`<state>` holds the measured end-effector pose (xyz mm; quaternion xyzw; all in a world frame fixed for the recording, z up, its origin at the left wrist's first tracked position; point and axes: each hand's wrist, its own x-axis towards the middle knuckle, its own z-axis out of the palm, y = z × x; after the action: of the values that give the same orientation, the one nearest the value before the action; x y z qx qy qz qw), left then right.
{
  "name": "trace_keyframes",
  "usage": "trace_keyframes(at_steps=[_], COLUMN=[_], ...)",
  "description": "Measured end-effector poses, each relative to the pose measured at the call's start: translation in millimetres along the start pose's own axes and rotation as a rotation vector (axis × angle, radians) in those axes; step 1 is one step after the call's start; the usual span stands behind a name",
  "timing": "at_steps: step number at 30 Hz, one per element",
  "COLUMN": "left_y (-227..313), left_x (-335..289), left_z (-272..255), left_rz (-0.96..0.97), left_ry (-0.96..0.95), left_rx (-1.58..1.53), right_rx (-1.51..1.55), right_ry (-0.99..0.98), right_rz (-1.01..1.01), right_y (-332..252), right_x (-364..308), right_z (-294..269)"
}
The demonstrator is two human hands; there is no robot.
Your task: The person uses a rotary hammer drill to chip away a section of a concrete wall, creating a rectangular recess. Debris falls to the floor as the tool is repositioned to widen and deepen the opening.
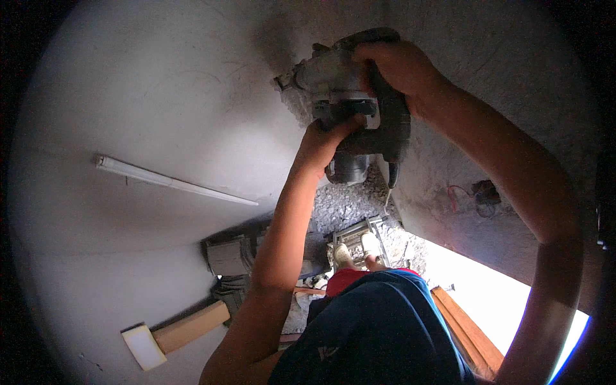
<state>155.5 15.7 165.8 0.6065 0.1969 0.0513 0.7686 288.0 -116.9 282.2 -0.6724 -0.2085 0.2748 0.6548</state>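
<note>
Raised high in front of me is a dusty dark rotary hammer, its front end close to the wall at a broken, rough patch. My right hand is closed round the top of its rear handle. Lower down, my left hand grips the tool's body, the thumb lying across it near the handle opening. A rounded motor housing hangs below the left hand. The tool's tip and some of my fingers are hidden behind the tool.
My feet stand on a metal ladder or stand above grey rubble. A tube light is fixed on the left wall. Loose wires poke from a hole in the right wall. A wooden plank and long brown box lie below.
</note>
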Motion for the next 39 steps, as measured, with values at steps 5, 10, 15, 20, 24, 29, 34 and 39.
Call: trace_keyframes(at_steps=[5, 10, 15, 20, 24, 29, 34, 39], left_y=[-16, -38, -45, -58, -73, -99, -125, -115], left_x=[18, 47, 62, 61, 65, 61, 38, -21], left_z=[-12, -52, -60, -70, -61, -40, -44, -28], left_rz=[-0.148, -0.102, -0.115, -0.133, -0.169, -0.151, -0.175, -0.027], left_ry=[0.036, 0.069, 0.070, 0.014, 0.012, -0.037, -0.031, -0.138], left_rx=[0.024, 0.069, -0.047, -0.023, 0.005, 0.136, 0.437, 0.590], right_rx=[-0.190, -0.371, -0.541, -0.492, -0.093, -0.102, 0.312, 0.286], right_ry=[0.010, -0.059, 0.027, 0.040, 0.076, 0.115, 0.291, 0.338], right_rz=[-0.274, -0.143, -0.320, -0.344, 0.107, 0.196, 0.334, 0.082], right_y=[95, 87, 95, 115, 77, 141, 169, 177], right_x=[76, 87, 113, 107, 66, 45, -8, -99], right_z=[-5, 27, 32, 44, 37, 1, 1, 1])
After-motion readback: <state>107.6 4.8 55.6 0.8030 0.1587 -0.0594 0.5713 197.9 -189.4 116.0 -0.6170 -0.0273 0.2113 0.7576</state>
